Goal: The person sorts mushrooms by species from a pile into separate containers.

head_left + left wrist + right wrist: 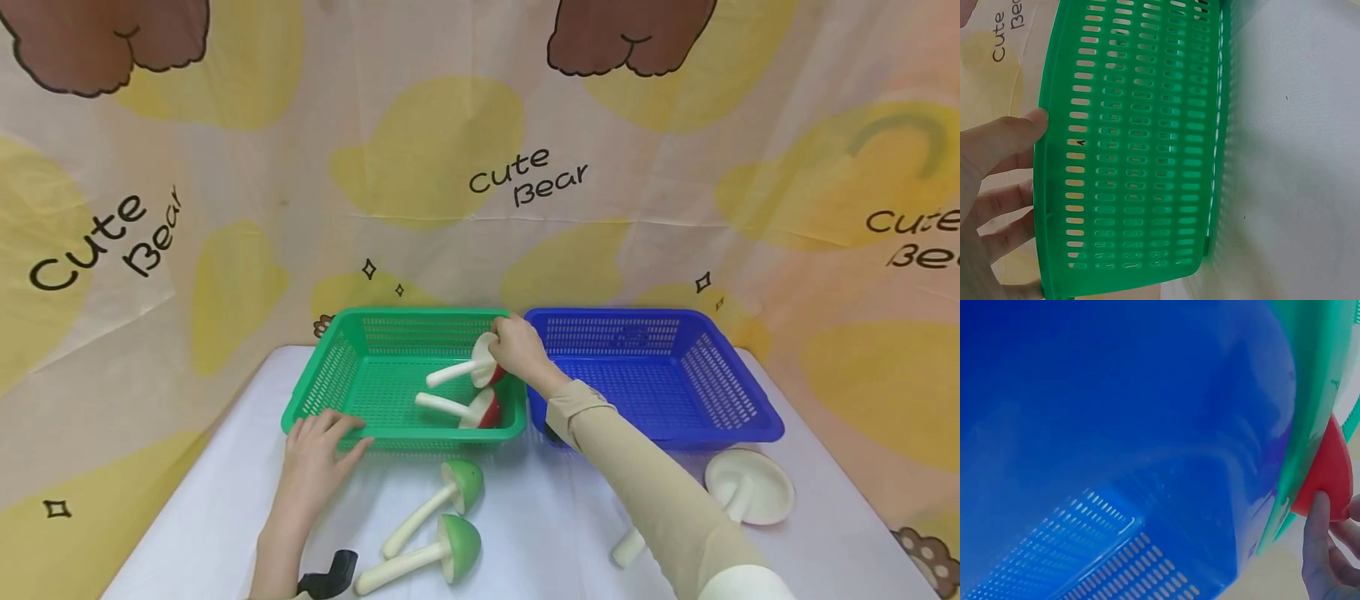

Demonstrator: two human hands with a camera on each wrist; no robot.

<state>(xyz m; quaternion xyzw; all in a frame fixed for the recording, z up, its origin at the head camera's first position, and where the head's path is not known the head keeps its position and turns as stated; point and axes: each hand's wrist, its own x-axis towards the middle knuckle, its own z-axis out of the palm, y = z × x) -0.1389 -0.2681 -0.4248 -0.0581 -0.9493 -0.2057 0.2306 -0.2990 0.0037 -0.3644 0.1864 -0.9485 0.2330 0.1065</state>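
1. Two toy mushrooms with red caps and white stems are in the green slotted plastic basket [405, 435]; the upper red-capped mushroom [480, 367] is in your grasp, while the lower red-capped mushroom [477, 412] lies loose near the front right corner.
2. Your right hand [520, 346] pinches the upper one by its cap, beside the basket's right wall. That hold suits the shape: the cap is broad, and the stem points freely left. Whether the mushroom touches the basket floor, you cannot tell from here.
3. Your left hand [321, 446] grips the near rim towards the left corner, thumb outside and fingers over the edge, presumably to steady the light basket.
4. The blue slotted plastic basket [720, 435] stands just right of the green one, so both are within easy reach.
5. Two green-capped mushrooms with cream stems, one farther [450, 493] and one nearer [447, 550], lie on the white-covered surface [555, 533] before you, stems conveniently angled towards your left side.
6. One pale mushroom with a wide, upturned cap [757, 487] lies in front of the blue basket, partly hidden by your right sleeve.
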